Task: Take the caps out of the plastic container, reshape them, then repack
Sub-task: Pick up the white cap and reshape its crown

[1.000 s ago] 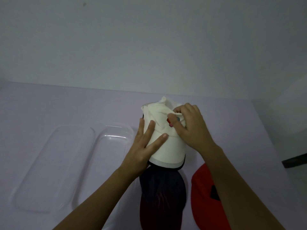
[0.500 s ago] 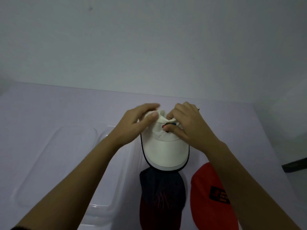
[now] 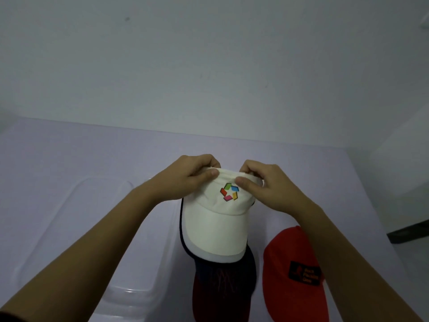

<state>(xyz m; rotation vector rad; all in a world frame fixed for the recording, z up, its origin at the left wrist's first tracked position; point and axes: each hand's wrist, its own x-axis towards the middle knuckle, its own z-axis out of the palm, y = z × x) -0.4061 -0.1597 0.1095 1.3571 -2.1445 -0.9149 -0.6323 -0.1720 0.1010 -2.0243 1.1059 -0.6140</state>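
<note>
A white cap (image 3: 216, 228) with a multicoloured logo is held above the table, brim toward me. My left hand (image 3: 190, 180) pinches the crown's top edge on the left and my right hand (image 3: 267, 187) pinches it on the right, thumbs on the front panel. Below it lies a dark navy and red cap (image 3: 222, 289). A red cap (image 3: 294, 275) with a black patch lies to the right, partly under my right forearm. The clear plastic container (image 3: 134, 291) sits at the left, partly hidden by my left arm.
A clear plastic lid (image 3: 58, 219) lies flat left of the container. The lilac table ends at a pale wall behind. A dark object (image 3: 408, 235) shows at the right edge, off the table.
The white cap's folded crown has been pulled open, so the logo shows. Both hands moved up to the crown's top edge and spread apart.
</note>
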